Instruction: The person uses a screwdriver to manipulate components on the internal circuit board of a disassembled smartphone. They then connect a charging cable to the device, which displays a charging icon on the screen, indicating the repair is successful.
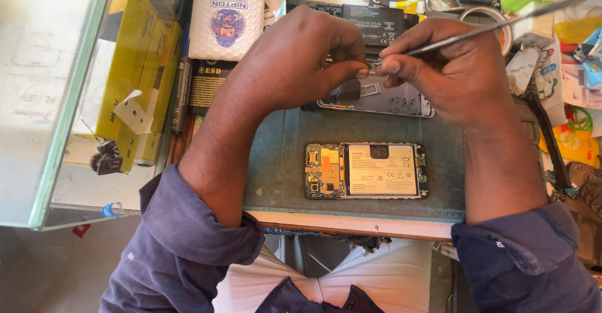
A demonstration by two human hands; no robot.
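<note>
Right hand (458, 68) grips tweezers (489, 27); left hand (301, 56) apparently pinches something tiny.

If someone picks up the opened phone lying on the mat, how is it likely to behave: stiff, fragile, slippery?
The opened phone lies flat on the grey mat, so it probably will not roll or tip. It looks like a thin rigid slab, likely stiff and light. Its back is off, with battery and circuit board exposed, so it is probably fragile; gripping by the edges seems safer.
</note>
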